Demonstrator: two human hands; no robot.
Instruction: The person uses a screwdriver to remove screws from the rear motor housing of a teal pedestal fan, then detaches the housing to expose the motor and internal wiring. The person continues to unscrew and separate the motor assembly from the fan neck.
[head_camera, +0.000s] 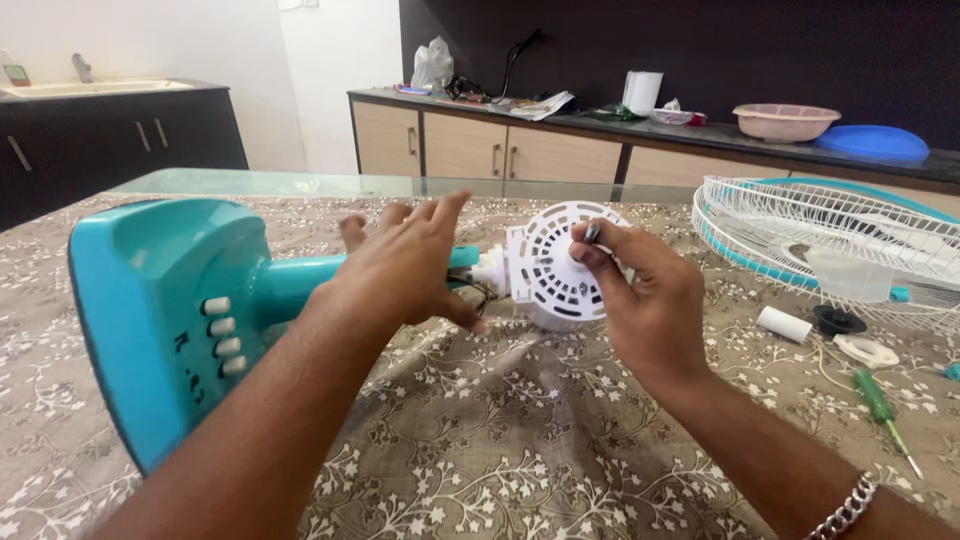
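Observation:
A teal fan stand lies on its side on the table, its square base (150, 310) with white push buttons at the left and its neck pointing right. A white vented motor housing (553, 268) sits at the neck's end. My left hand (405, 265) rests over the neck beside the housing, fingers spread, thumb under it near some dark wires. My right hand (640, 300) pinches a small dark part against the housing's right side; I cannot tell what kind of part it is.
A white wire fan guard (830, 240) with a teal rim lies at the right. Near it are a white cylinder (783, 323), a black cap (838, 320), a white ring (866, 350) and a green screwdriver (882, 403). Cabinets and a counter stand behind.

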